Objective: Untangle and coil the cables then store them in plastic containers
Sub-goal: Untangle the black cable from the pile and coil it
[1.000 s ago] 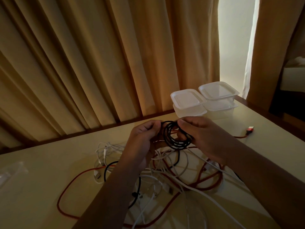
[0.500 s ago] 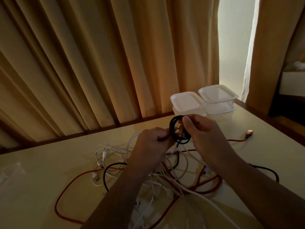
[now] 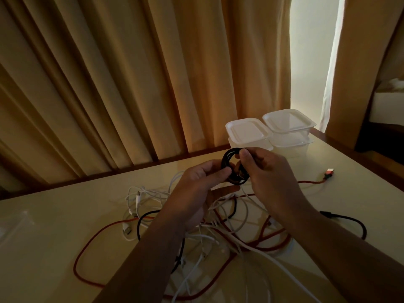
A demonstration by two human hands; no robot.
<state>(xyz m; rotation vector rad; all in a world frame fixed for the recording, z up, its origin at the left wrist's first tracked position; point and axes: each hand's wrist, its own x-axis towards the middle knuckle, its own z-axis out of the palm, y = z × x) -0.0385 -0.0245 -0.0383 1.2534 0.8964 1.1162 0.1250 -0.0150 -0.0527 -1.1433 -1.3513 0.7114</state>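
Tightened since before, the coil (image 3: 225,159) is pinched by your left hand (image 3: 200,184) and right hand (image 3: 270,171); containers (image 3: 248,131) lie just beyond the right

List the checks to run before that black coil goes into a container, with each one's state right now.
1. Grip on the small black coiled cable by left hand and right hand: ok.
2. Coil's loose end free of the tangle of white, red and black cables on the cream table: cannot tell, the hands hide it.
3. One of the stacked white plastic containers open: not ok, the top lids are on.
4. A hand free to lift a lid: not ok, both hold the coil.
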